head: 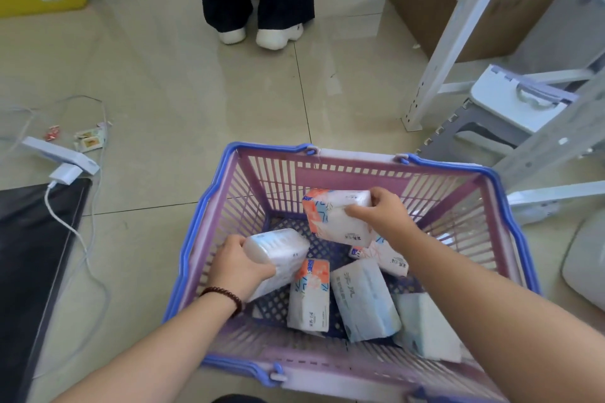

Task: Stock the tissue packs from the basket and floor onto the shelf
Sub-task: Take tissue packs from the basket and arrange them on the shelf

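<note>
Both hands are down inside the basket (209, 206), each already holding a tissue pack. The left hand (237, 267) has its fingers curled round the near end of a plain white pack (281, 252), whose long axis runs away from the palm, up and toward the basket's middle. The right hand (381, 211) grips an orange-and-blue printed pack (334, 217) from its right end, thumb on top and fingers over the near face; that pack lies crosswise, stretching leftward from the hand, and appears lifted clear of the basket floor. Four more packs lie below and between the two wrists: an orange-printed one (311, 294) just right of the left wrist, a pale blue one (363, 301) beside it, another pale pack (425, 327) under the right forearm, and a partly hidden printed one (379, 257) directly beneath the right hand. The shelf frame (458, 36) stands beyond and to the right of the right hand, so that hand looks nearer to it; the coming move probably turns on lifting both packs up and swinging rightward, the left hand having farther to travel across the basket.
</note>
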